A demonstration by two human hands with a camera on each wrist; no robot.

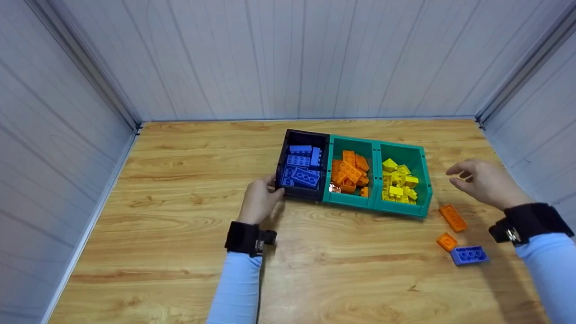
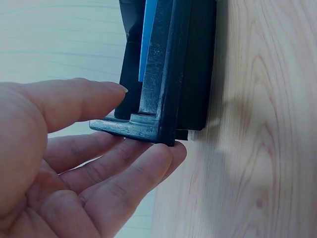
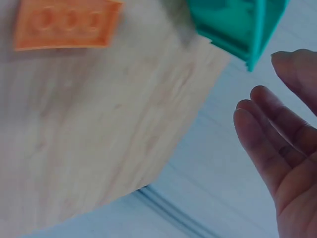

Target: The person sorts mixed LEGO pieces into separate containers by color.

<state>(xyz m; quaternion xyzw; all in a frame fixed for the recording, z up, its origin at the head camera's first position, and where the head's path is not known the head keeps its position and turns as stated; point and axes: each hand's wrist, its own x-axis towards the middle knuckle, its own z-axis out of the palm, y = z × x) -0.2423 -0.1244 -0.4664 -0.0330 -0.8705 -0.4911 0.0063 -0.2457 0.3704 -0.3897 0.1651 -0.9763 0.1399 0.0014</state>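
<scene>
My left hand point(image 1: 260, 200) holds the front left corner of the black bin point(image 1: 304, 193), which has several blue building blocks point(image 1: 307, 177) in it. The left wrist view shows the thumb over the bin's rim point(image 2: 168, 64) and the other fingers along its outer side. Joined to the black bin are two green bins, the middle one point(image 1: 346, 199) with orange blocks point(image 1: 351, 172), the right one point(image 1: 400, 208) with yellow blocks point(image 1: 397, 191). My right hand point(image 1: 488, 182) hovers right of the bins, fingers loosely bent and holding nothing.
Loose on the wooden table point(image 1: 180, 216), below my right hand, lie a long orange block point(image 1: 453, 218), a small orange block point(image 1: 447, 242) and a blue block point(image 1: 469, 255). Pale panel walls point(image 1: 288, 58) enclose the table at the back and both sides.
</scene>
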